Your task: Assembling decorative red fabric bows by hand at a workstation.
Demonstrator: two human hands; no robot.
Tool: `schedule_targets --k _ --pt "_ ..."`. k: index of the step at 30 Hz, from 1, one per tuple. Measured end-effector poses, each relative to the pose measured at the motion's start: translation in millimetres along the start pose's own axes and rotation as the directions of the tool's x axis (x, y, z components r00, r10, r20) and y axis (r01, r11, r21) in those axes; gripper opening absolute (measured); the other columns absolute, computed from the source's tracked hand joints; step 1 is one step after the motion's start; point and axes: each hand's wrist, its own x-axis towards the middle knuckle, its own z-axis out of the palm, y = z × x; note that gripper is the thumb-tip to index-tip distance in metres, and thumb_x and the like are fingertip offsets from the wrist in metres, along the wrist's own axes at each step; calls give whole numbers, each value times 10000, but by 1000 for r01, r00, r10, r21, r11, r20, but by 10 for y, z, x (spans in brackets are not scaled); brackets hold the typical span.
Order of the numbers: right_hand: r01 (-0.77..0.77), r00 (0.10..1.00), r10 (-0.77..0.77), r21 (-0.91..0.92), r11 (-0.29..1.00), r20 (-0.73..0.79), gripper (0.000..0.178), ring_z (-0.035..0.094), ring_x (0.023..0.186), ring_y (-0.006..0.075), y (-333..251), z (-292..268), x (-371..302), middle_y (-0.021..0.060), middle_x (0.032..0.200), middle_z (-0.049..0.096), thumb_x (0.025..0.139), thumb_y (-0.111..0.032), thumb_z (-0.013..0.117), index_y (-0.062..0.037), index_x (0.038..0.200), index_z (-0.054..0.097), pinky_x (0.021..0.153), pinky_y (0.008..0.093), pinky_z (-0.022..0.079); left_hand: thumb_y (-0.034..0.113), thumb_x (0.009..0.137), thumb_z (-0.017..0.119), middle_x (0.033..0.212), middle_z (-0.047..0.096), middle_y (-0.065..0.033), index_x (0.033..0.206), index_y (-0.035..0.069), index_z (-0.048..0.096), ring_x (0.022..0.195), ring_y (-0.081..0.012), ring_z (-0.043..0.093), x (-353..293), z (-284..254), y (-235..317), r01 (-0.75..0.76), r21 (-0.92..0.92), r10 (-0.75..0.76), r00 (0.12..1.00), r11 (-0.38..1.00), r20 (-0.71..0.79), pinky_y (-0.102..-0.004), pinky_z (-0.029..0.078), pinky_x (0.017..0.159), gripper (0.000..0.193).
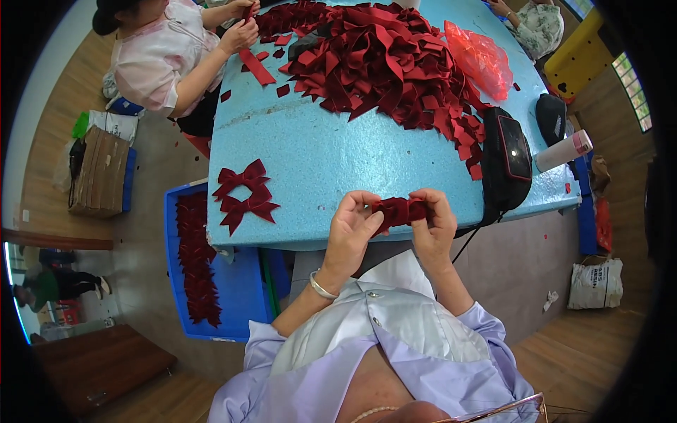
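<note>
Just over the near edge of the blue table (303, 166), a dark red velvet bow (399, 211) is stretched between my two hands. My left hand (352, 229) pinches its left end between thumb and fingers. The right end is gripped the same way by my right hand (435, 224). Two finished red bows (244, 195) lie one above the other on the table, to the left of my hands. Farther back rises a large heap of red ribbon pieces (381, 63).
A black bag (506, 166) and a pink-capped bottle (564, 151) stand at the table's right. Behind them lies a red plastic bag (479, 60). Below the left edge, a blue crate (243, 296) holds rows of red bows. A co-worker (169, 56) handles ribbon at far left.
</note>
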Motion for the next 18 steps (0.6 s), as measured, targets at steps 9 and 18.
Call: schedule_targets --k 9,18 --pt "241 967 -229 -109 964 107 369 597 752 149 -67 58 82 96 860 613 746 112 494 27 1090 598 694 235 477 148 960 553 982 581 -10 1016 59 512 765 -46 535 5 5 -122 -241 321 275 959 916 -65 -200 453 621 113" --pt "386 921 -369 -172 906 120 448 572 574 263 -27 70 114 130 720 588 637 114 490 22 1058 616 516 329 459 152 969 545 793 591 -11 913 34 517 692 -52 504 18 23 -120 -347 668 440 897 658 33 -209 430 586 133"
